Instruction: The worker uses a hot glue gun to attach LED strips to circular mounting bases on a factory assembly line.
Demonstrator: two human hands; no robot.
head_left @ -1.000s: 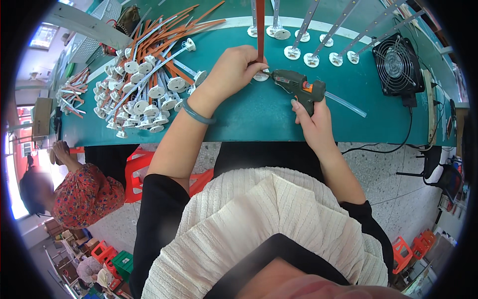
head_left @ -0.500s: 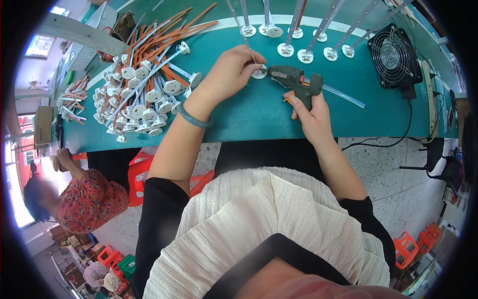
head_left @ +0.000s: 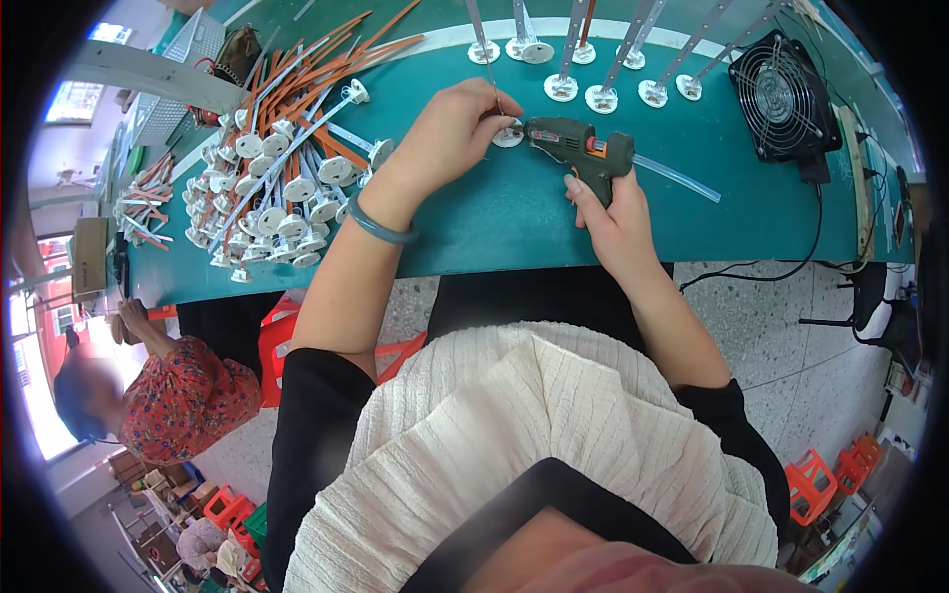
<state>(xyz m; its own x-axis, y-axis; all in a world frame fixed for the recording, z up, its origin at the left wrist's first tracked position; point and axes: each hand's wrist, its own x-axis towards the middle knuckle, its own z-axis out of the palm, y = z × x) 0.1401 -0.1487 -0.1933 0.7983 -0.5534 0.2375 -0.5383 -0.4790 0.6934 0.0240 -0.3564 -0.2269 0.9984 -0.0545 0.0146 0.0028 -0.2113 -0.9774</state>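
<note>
My left hand (head_left: 450, 133), with a bracelet on its wrist, pinches a thin upright strip (head_left: 491, 74) just above its round white base (head_left: 508, 137), which stands on the green table. In my right hand (head_left: 621, 225) is a dark glue gun (head_left: 565, 138), gripped by its handle. Its nozzle points left and meets or nearly meets the base beside my left fingertips; whether they touch I cannot tell. A clear glue stick (head_left: 682, 179) juts from the back of the gun. My fingers hide the trigger.
Several upright strips on round white bases (head_left: 601, 99) stand beyond my hands. A heap of white-based strips, some orange (head_left: 287, 188), lies to the left. At the right is a black fan (head_left: 781, 94) with a cable. Another person (head_left: 188, 400) sits at the far left.
The orange trigger, visible before, is now hidden by my right fingers. The whole view has shifted slightly. My left hand keeps its pinch on the strip.
</note>
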